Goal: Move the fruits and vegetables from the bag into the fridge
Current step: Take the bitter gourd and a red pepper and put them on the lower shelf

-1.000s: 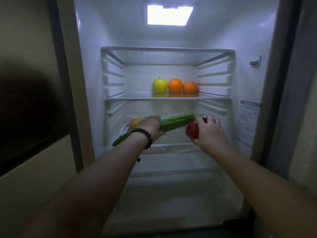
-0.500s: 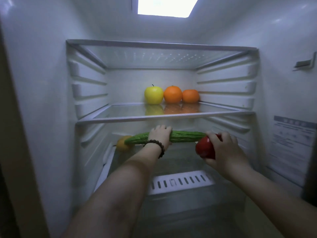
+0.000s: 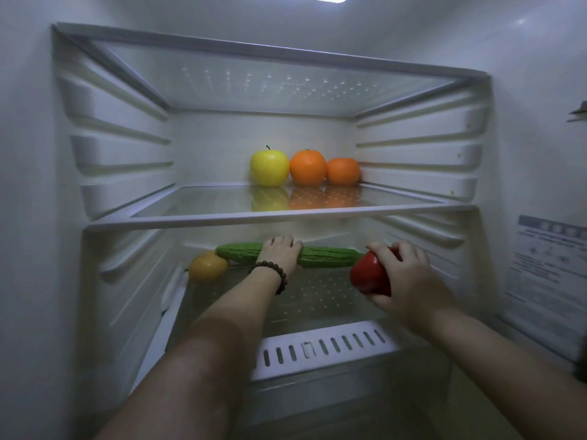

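Inside the open fridge, my left hand (image 3: 279, 254) grips the middle of a long bumpy green bitter gourd (image 3: 327, 257), held level just over the lower glass shelf (image 3: 305, 300) near the back. Its left end touches a yellow-orange fruit (image 3: 207, 267) lying on that shelf. My right hand (image 3: 403, 277) holds a red fruit (image 3: 370, 276) at the gourd's right end, above the shelf. A yellow apple (image 3: 269, 166) and two oranges (image 3: 308, 168) (image 3: 343, 171) sit in a row at the back of the middle shelf (image 3: 279, 215). The bag is out of view.
An upper glass shelf (image 3: 270, 55) spans the top. Ribbed side walls (image 3: 120, 147) close in on both sides. A white vented drawer cover (image 3: 324, 347) lies below the lower shelf. A label sticker (image 3: 546, 268) is on the right wall.
The view has closed in on the fridge interior. Both hands have reached deeper under the middle shelf, and the gourd has gone from tilted to level, its left end now at the yellow-orange fruit.
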Available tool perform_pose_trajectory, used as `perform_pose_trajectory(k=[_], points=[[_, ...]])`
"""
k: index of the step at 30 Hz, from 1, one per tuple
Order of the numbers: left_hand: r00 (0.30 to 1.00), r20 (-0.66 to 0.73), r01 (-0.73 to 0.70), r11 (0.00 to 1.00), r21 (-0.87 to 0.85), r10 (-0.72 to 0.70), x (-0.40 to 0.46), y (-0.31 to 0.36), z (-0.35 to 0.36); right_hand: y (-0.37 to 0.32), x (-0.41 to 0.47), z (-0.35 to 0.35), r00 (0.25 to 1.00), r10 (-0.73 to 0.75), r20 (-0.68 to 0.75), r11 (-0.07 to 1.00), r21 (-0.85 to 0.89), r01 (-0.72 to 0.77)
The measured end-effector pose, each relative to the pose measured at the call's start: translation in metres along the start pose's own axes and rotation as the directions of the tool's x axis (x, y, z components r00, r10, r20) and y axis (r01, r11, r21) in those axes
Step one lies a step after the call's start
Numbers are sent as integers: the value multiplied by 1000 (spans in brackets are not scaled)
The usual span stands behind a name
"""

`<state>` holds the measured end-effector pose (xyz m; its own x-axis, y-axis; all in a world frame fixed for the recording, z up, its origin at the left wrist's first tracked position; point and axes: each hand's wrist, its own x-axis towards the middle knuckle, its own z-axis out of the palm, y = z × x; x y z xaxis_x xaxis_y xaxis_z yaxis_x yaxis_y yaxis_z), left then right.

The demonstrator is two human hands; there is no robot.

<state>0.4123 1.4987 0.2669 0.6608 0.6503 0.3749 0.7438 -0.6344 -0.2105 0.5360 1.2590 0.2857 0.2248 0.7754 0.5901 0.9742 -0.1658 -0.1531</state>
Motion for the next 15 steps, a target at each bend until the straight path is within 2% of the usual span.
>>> perform_pose_trajectory(k=[6, 10, 15], points=[[997, -30, 72, 997, 22, -71, -8, 3, -11, -4, -5, -4, 999, -18, 41, 997, 79, 15], [991, -62, 114, 992, -54, -117, -29, 1, -27, -8, -8, -8, 998, -10, 66, 994, 112, 2], [929, 15, 366, 915, -171, -369, -77, 12, -66, -14, -6, -6, 999, 1, 44, 987, 161, -8]])
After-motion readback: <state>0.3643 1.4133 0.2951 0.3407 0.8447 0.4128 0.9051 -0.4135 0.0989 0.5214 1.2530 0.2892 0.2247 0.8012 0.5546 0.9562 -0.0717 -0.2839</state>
